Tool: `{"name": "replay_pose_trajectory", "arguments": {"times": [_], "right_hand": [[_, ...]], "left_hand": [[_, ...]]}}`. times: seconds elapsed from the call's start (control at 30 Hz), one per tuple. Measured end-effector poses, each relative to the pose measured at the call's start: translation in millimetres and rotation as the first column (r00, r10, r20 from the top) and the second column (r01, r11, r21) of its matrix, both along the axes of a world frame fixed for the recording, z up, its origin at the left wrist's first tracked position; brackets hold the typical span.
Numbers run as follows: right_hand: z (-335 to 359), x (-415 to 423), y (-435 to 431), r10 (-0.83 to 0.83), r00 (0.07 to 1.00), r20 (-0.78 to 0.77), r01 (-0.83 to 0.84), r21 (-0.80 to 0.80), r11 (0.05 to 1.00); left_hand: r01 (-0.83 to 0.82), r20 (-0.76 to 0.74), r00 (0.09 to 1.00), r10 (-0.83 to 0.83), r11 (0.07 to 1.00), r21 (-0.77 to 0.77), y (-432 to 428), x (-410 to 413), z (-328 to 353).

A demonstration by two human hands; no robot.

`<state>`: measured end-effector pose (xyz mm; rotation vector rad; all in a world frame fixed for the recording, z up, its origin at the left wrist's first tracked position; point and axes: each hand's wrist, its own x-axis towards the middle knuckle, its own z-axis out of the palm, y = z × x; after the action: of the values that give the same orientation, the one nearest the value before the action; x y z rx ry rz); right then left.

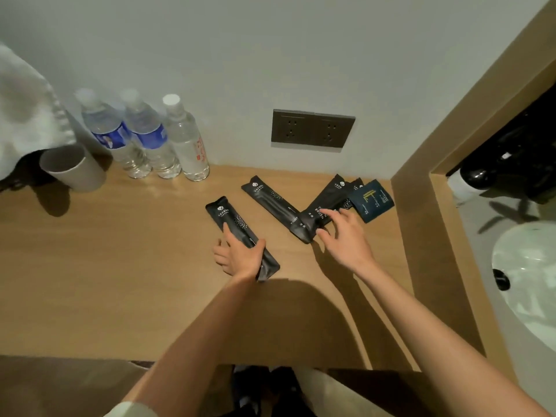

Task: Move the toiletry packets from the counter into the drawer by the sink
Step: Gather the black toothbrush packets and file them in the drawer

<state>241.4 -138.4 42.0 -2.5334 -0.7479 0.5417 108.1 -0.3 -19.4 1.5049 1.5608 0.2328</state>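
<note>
At the far left a white towel (pixel 24 115) hangs over the wooden desk (pixel 120 266), and beside it a grey cup (pixel 72 168) stands upright. Next come three water bottles (pixel 144 136) in a row against the wall, two with blue labels and one with red print.

Further along, the left hand (pixel 239 255) lies over a long black packet (pixel 237 233), thumb on one edge and fingers curled round the other, gripping it against the desk. To its right a second black packet (pixel 272 206) lies flat at a slant, its near end tucked under a third black packet (pixel 323 207) marked "BRUSH". The right hand (pixel 343 233) is spread open, fingertips resting on that third packet's near end, nothing gripped. Another black packet seems to lie under the third one, only its corner showing. Just beside sits a small dark blue sachet (pixel 371 201), touching the pile. Above, on the wall, is a grey double socket (pixel 313 129). At the far right, past a wooden partition, a white sink (pixel 526 281) shows.
</note>
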Motion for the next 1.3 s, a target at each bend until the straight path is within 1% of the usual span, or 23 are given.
{"name": "replay_pose_trajectory", "arguments": {"times": [0.13,0.3,0.37,0.47,0.53,0.63,0.77,0.87,0.97,1.1,1.2,1.3], "right_hand": [[-17,10,31,0.0,0.997,-0.073,-0.008,-0.107,0.994],[-45,23,55,0.032,0.991,-0.132,-0.064,-0.252,0.966],[-51,25,57,0.016,0.993,-0.117,-0.047,-0.268,0.962],[-53,24,54,-0.016,0.995,-0.099,-0.008,-0.235,0.972],[-53,23,48,-0.029,0.994,-0.109,0.006,-0.211,0.977],[-54,22,32,-0.013,0.996,-0.086,-0.001,-0.164,0.986],[-57,19,9,-0.035,0.999,-0.029,0.031,-0.122,0.992],[-57,16,-3,-0.112,0.993,0.022,0.114,-0.083,0.99],[-57,14,-10,-0.235,0.972,0.024,0.236,-0.036,0.971],[-57,19,-12,-0.336,0.942,-0.001,0.335,-0.074,0.939],[-60,21,-16,-0.346,0.938,0.002,0.344,-0.111,0.932],[-58,22,-21,-0.332,0.943,-0.012,0.329,-0.101,0.939]], "left_hand": [[0.034,-0.113,0.993,-0.031,0.999,0.023,6,10,-5],[0.098,-0.109,0.99,-0.086,0.99,0.105,1,5,-13],[0.125,-0.123,0.986,-0.11,0.984,0.125,0,3,-15],[0.135,-0.122,0.986,-0.116,0.979,0.154,0,2,-12],[0.12,-0.094,0.99,-0.106,0.98,0.158,-1,1,-10],[0.117,-0.05,0.993,-0.11,0.978,0.174,-2,-3,-8],[0.089,0.065,0.993,-0.101,0.983,0.163,-1,-9,-4],[0.07,0.108,0.99,-0.087,0.986,0.149,-2,-12,0],[0.066,0.203,0.975,-0.094,0.988,0.139,-2,-17,2],[0.066,0.299,0.95,-0.089,0.994,0.085,-4,-24,9],[0.078,0.319,0.944,-0.088,0.996,0.045,-9,-26,16],[0.095,0.336,0.935,-0.115,0.993,0.077,-15,-27,25]]}}
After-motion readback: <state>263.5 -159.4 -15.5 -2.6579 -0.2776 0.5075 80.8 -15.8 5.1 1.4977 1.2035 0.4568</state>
